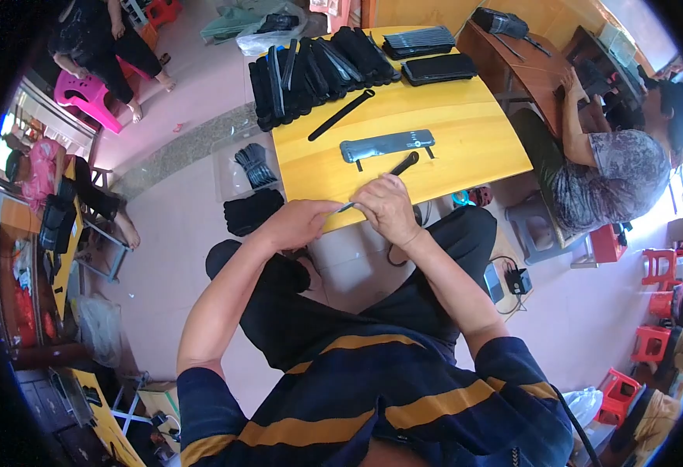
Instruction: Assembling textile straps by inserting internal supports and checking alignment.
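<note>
At the near edge of the yellow table, my left hand [301,222] and my right hand [388,208] meet with fingers pinched on a narrow black strap [406,163]. Its rounded dark end sticks out beyond my right hand, and a short grey stretch shows between the two hands; the rest is covered by my fingers. Just past them lies a flat dark grey printed sleeve [384,145] with two small black tabs on its near side. A loose black strap [340,116] with a looped end rests slantwise farther off.
On the yellow table [474,117], a long pile of black straps [310,78] lines the far left, beside two flat stacks [438,70]. Black bundles [253,212] sit low at the table's left. A co-worker [610,167] sits close on the right; a pink stool [88,97] stands far left.
</note>
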`<act>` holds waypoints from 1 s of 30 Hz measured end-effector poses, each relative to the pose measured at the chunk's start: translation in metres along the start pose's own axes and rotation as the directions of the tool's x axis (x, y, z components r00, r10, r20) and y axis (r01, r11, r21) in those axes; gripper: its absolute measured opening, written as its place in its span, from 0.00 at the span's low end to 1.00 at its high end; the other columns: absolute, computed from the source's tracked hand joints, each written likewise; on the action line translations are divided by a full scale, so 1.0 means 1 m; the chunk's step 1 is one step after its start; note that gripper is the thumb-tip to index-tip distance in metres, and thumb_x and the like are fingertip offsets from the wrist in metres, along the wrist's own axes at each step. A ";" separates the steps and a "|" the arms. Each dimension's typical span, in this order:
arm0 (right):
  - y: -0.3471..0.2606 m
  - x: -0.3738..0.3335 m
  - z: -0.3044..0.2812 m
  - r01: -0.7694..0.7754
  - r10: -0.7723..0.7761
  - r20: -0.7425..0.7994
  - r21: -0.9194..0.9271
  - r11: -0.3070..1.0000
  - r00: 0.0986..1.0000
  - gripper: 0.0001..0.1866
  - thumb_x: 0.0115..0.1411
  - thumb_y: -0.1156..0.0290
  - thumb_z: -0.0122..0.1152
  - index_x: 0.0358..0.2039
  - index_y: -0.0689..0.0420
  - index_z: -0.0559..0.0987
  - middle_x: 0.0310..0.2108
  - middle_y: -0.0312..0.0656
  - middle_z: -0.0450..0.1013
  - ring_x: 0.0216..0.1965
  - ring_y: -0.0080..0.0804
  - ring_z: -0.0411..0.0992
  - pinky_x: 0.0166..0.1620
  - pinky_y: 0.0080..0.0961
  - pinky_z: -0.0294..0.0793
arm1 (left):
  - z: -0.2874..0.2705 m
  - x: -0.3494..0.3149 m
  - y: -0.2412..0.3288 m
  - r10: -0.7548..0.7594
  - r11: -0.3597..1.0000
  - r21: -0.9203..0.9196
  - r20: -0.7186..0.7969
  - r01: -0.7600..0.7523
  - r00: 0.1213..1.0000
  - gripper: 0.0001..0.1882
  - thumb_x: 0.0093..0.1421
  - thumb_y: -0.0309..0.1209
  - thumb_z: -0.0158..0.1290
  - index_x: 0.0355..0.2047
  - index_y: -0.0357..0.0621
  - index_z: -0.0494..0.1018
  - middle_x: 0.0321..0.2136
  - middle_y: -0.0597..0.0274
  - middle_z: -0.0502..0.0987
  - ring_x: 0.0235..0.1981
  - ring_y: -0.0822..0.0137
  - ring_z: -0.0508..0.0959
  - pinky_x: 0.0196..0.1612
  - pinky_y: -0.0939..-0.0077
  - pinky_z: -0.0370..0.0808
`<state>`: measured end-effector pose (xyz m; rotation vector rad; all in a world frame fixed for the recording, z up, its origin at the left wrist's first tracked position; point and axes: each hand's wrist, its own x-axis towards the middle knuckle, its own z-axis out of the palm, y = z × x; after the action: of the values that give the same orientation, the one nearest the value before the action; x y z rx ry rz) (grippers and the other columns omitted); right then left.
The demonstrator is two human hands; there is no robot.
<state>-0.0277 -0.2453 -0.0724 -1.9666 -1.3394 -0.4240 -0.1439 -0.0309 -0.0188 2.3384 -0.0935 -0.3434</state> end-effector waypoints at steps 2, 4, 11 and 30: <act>0.002 0.001 -0.001 0.019 -0.019 0.008 0.001 1.000 1.000 0.04 0.55 0.72 0.67 0.32 0.51 0.82 0.32 0.35 0.77 0.42 0.35 0.76 0.58 0.40 0.67 | -0.005 0.002 0.005 -0.088 0.995 -0.048 0.043 0.090 0.995 0.23 0.68 0.26 0.45 0.61 0.53 0.76 0.28 0.52 0.81 0.31 0.61 0.82 0.40 0.66 0.79; 0.002 0.003 -0.001 0.020 -0.020 0.020 0.014 1.000 1.000 0.04 0.55 0.71 0.67 0.33 0.51 0.82 0.31 0.35 0.76 0.42 0.35 0.76 0.57 0.40 0.67 | -0.007 0.004 0.006 -0.170 0.980 -0.092 0.091 0.178 0.981 0.22 0.68 0.26 0.45 0.60 0.52 0.76 0.27 0.53 0.80 0.31 0.61 0.82 0.40 0.67 0.79; -0.003 0.006 0.004 0.034 -0.035 0.066 0.022 0.999 0.997 0.05 0.55 0.71 0.67 0.34 0.49 0.84 0.31 0.34 0.75 0.42 0.35 0.75 0.58 0.39 0.65 | -0.013 0.005 0.009 -0.129 0.990 -0.046 0.101 0.134 0.987 0.21 0.69 0.27 0.45 0.59 0.50 0.76 0.28 0.51 0.81 0.31 0.58 0.81 0.40 0.66 0.78; -0.003 0.007 0.008 -0.017 0.015 0.112 0.015 1.000 0.994 0.06 0.55 0.71 0.69 0.34 0.50 0.84 0.33 0.35 0.78 0.43 0.37 0.77 0.59 0.44 0.66 | -0.009 0.018 -0.015 0.034 0.988 0.150 0.095 -0.048 0.995 0.27 0.62 0.22 0.43 0.61 0.53 0.74 0.34 0.46 0.82 0.34 0.55 0.84 0.43 0.64 0.80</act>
<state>-0.0290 -0.2344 -0.0725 -2.0123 -1.3911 -0.2986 -0.1246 -0.0171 -0.0270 2.4669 -0.2194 -0.4374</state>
